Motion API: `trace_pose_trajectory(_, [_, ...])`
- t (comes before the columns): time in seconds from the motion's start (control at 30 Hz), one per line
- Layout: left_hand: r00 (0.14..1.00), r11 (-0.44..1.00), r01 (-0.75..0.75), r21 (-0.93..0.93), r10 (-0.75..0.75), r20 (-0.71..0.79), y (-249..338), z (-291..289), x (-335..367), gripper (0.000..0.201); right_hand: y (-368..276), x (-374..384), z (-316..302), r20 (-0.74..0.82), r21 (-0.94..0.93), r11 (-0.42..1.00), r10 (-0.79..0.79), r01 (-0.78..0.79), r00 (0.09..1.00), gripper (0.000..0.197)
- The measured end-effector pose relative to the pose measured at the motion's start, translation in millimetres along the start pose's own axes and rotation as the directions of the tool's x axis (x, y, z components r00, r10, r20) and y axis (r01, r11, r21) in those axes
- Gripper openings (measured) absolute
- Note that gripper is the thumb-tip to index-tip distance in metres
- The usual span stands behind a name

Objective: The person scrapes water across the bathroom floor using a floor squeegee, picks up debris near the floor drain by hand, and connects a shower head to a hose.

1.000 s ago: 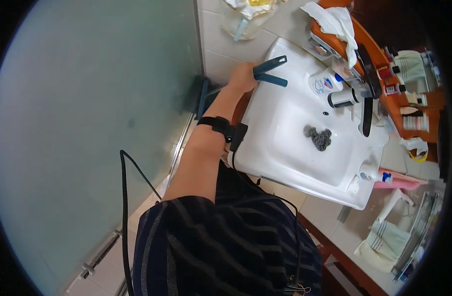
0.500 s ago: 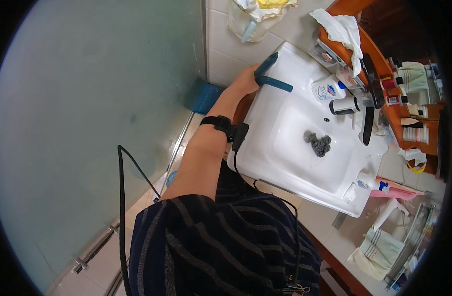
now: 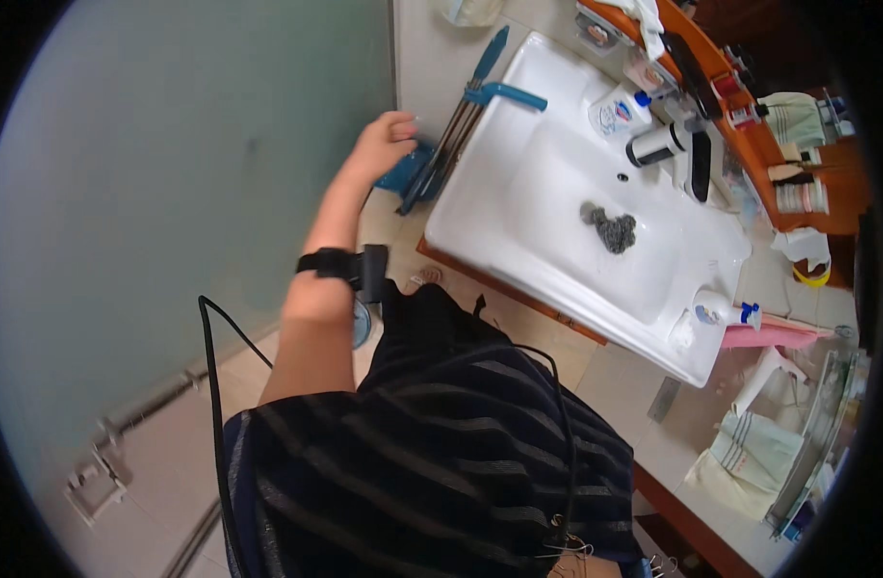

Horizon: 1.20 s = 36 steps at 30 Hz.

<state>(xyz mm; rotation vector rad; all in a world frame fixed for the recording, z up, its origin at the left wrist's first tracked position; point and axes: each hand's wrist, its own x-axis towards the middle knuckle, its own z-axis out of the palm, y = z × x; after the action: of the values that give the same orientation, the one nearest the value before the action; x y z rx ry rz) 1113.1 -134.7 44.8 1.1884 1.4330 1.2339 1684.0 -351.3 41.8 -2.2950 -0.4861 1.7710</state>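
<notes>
My left hand (image 3: 384,144) is off the left side of the sink, in front of the frosted glass. Its fingers are loosely bent and apart, with nothing visible in them. Close by, a long-handled broom and dustpan set leans on the sink's left edge; a blue grip (image 3: 514,95) rests over the rim and another blue handle end (image 3: 493,53) points up beside it. The blue dustpan (image 3: 398,173) is low down, partly behind my hand. In the white sink (image 3: 557,183) a dark grey scouring pad (image 3: 616,233) lies beside the drain. My right hand is out of view.
A frosted glass panel (image 3: 191,193) fills the left. Bottles (image 3: 620,111) and a black-and-white tap (image 3: 658,144) stand along the sink's back. A spray bottle (image 3: 726,310) is at its right corner. Black cables (image 3: 210,385) hang by my body.
My left hand has come away from the blue handles, moving left. The handles now lean on the sink rim, spread apart. The view has shifted, so the sink sits higher in the picture.
</notes>
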Motion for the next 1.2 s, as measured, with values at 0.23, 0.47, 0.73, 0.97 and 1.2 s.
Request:
trace_pose_trajectory(0.23, [0.818,0.975,0.218,-0.044,-0.207,-0.537,31,-60,-291,0.036,65,-5,-39,0.084,-0.123,0.989,-0.068,0.078,0.994,0.011])
trace_pose_trajectory(0.47, [0.579,0.839,0.502,-0.211,-0.507,-0.638,20,-39,-532,0.039,112,-12,-63,0.141,-0.200,0.968,-0.127,0.154,0.982,0.011])
trace_pose_trajectory(0.73, [0.455,0.802,0.443,-0.400,-0.586,-0.671,5,3,-643,0.036,131,-23,-57,0.220,-0.317,0.916,-0.181,0.246,0.959,0.011])
trace_pose_trajectory(0.97, [0.404,0.795,0.452,-0.404,-0.586,-0.702,10,15,-720,0.041,134,-27,-46,0.279,-0.413,0.833,-0.270,0.369,0.922,0.011])
trace_pose_trajectory(1.2, [0.300,0.787,0.430,-0.442,-0.586,-0.753,3,-4,-752,0.036,131,-24,-33,0.382,-0.553,0.577,-0.466,0.601,0.798,0.011])
